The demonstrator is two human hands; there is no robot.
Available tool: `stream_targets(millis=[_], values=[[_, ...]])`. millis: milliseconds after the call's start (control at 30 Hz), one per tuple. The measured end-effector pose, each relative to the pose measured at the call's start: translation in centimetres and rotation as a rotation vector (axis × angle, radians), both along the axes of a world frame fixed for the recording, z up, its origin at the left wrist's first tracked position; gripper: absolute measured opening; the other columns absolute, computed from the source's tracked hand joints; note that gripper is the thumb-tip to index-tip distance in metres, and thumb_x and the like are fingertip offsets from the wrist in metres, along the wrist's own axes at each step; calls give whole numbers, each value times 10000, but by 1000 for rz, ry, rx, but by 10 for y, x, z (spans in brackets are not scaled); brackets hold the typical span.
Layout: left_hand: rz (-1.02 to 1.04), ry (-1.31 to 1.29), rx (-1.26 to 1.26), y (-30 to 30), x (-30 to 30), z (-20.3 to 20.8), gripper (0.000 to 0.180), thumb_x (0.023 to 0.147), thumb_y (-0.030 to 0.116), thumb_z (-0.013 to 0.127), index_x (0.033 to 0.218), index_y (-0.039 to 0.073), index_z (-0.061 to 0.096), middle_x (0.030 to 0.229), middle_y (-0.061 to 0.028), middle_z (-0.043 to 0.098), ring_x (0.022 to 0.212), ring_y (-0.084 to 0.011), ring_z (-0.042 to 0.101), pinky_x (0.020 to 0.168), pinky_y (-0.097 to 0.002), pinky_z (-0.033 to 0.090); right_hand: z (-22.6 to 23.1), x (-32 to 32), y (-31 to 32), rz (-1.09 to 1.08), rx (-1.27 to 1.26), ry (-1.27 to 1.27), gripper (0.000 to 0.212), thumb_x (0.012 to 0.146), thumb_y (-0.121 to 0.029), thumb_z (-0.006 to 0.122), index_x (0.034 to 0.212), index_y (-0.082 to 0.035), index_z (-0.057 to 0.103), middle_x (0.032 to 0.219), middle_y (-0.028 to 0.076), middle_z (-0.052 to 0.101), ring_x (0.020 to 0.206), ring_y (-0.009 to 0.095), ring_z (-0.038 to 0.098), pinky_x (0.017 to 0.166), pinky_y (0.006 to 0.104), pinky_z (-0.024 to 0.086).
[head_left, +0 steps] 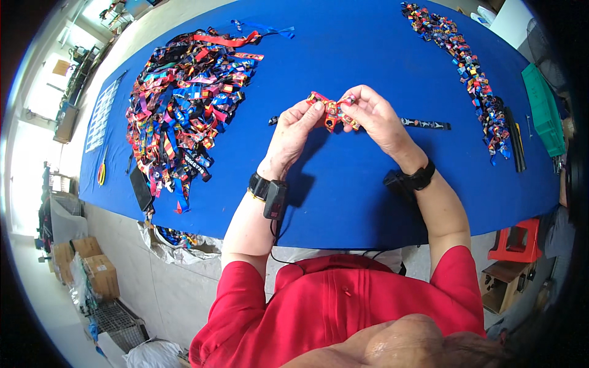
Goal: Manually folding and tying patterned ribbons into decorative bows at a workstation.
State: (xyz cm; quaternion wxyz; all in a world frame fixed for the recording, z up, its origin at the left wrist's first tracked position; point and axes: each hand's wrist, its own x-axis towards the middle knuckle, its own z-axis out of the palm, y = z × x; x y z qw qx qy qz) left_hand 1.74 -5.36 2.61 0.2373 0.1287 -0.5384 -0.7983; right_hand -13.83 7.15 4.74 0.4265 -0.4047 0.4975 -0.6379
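Observation:
Between my two hands, over the middle of the blue table (343,193), is a red patterned fabric strap (332,113), bunched or folded, with yellow and dark bits. My left hand (291,134) pinches its left end between thumb and fingers. On the other side my right hand (381,124) grips it with thumb and fingertips closed. Parts of the strap are hidden by the fingers. A black strap with white print (425,124) lies flat on the cloth beyond my wrists, its middle covered by my hands.
A large heap of colourful straps (184,104) covers the table's left side. Folded straps (471,73) form a long row at the right, near a green bin (543,110). Yellow-handled scissors (102,173) lie by the left edge. A red stool (516,241) stands at lower right.

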Motion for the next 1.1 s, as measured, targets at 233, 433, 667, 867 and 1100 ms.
stream_targets(millis=[233, 433, 667, 867, 1100], values=[[-85, -28, -9, 4, 0, 5, 270, 1009, 192, 571, 1185, -7, 620, 982, -64, 695, 797, -109, 643, 736, -252, 524, -1, 1, -1, 46, 33, 27, 114, 1001, -141, 566, 1080, -58, 568, 895, 3, 627, 724, 61, 593, 613, 194, 439], [-67, -56, -24, 8, -2, 6, 240, 1013, 198, 565, 1129, -7, 612, 902, -55, 676, 721, -101, 621, 630, -222, 500, -8, 1, 0, 42, 21, 26, 116, 1008, -154, 556, 1060, -53, 578, 898, 5, 634, 714, 56, 588, 611, 191, 431], [-70, -65, -18, 14, -2, 5, 205, 1019, 209, 555, 1095, 22, 589, 883, -57, 671, 660, -99, 602, 584, -234, 486, -7, 7, 0, -53, 32, 0, 129, 999, -176, 567, 993, -50, 593, 828, 16, 646, 696, 51, 574, 596, 201, 455], [-54, -10, 13, 16, -2, 3, 152, 1027, 195, 535, 1049, 51, 580, 855, -63, 668, 600, -77, 551, 507, -212, 420, -8, 16, -2, -126, 66, -146, 158, 990, -197, 572, 917, -57, 572, 787, 30, 630, 628, 58, 553, 559, 213, 448], [-28, -58, -64, 16, -6, 3, 132, 1019, 190, 557, 982, 64, 546, 788, -52, 648, 516, -52, 473, 442, -197, 339, -13, 16, -2, -111, 60, -132, 174, 1008, -222, 560, 978, -52, 551, 789, 42, 636, 622, 57, 559, 533, 210, 442]])
